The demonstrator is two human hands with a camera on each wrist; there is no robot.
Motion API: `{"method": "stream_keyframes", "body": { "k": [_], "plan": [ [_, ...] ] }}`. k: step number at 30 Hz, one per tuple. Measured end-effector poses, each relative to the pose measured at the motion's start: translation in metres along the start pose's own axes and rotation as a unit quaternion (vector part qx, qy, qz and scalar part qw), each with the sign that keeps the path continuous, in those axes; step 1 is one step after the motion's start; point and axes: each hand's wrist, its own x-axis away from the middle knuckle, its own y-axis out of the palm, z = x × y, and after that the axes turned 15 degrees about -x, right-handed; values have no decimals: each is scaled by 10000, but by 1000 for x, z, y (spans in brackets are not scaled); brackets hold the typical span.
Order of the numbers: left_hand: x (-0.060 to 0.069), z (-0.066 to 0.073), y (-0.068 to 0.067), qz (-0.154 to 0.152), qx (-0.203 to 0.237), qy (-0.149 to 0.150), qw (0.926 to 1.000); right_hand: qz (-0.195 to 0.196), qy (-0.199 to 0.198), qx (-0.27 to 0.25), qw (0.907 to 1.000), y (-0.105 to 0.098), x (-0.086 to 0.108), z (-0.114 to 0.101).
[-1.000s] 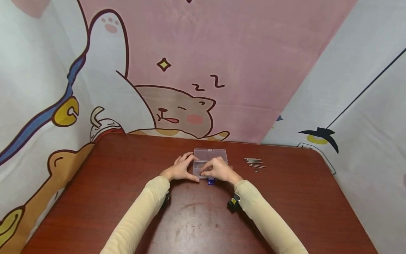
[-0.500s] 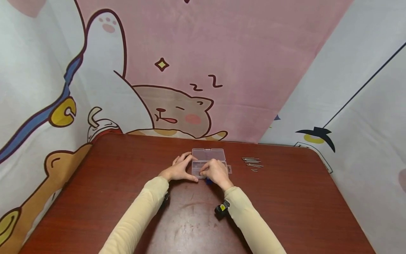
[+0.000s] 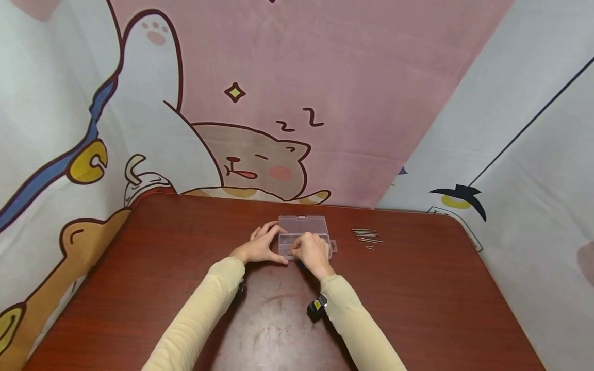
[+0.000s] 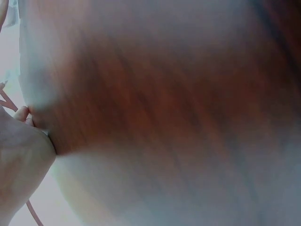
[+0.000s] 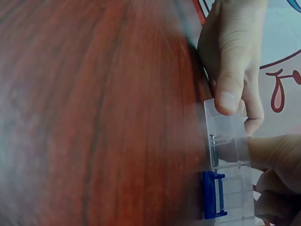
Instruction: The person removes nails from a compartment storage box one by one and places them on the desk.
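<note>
In the head view a clear plastic compartment box (image 3: 284,252) lies on the table with its lid (image 3: 303,224) raised at the back. My left hand (image 3: 260,248) grips the box's left end, the thumb along the front side and the fingers behind. The right hand (image 3: 313,251) reaches down into the box, thumb and forefinger together in the left part. Through the clear wall, the right wrist view shows a thin metal nail (image 5: 214,149) beside those fingertips; whether they pinch it is hard to see. A blue latch (image 5: 209,195) hangs on the box's front.
Several loose metal nails (image 3: 366,234) lie on the table to the right of the box, with shorter ones nearer me. A clear hanging tab (image 3: 333,246) sticks out from the box's right end. Behind the brown table (image 3: 417,288) hangs a printed cloth (image 3: 366,93).
My right forearm has swung left and the right hand has shifted slightly left, lower in the box. The left hand keeps its hold. The whole head view has drifted slightly.
</note>
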Motion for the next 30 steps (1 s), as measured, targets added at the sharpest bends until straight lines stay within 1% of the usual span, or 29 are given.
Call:
{"method": "stream_keyframes", "body": {
  "k": [3, 5, 8, 10, 12, 15, 18, 21, 25, 30],
  "plan": [
    [0, 0, -1, -23, -3, 5, 10000, 94, -184, 78, 9998, 3, 0, 2],
    [0, -1, -1, -51, -3, 13, 10000, 83, -324, 198, 9992, 4, 0, 3],
    [-1, -1, 0, -96, -2, 11, 10000, 7, -550, 361, 9978, 5, 0, 5],
    [-1, -2, 0, -83, 5, 13, 10000, -106, -788, 346, 9962, 4, -1, 7],
    [-1, -2, 0, -94, 22, 7, 10000, -275, -1042, 235, 9939, 3, -3, 10],
    [-2, -1, 0, -99, 23, 14, 9999, -632, -1378, 94, 9884, 0, -7, 16],
    [-2, -2, 0, -109, 12, 17, 9999, -927, -1569, 102, 9832, -1, -12, 22],
    [-2, -3, 0, -119, -41, 0, 9999, -1041, -1820, 74, 9777, -1, -16, 25],
    [-2, -3, -1, -141, -114, -34, 9998, -1139, -2136, -223, 9700, -1, -19, 28],
    [-3, -3, 0, -273, -174, -39, 9995, -1296, -2250, -694, 9632, -1, -20, 33]
  ]
}}
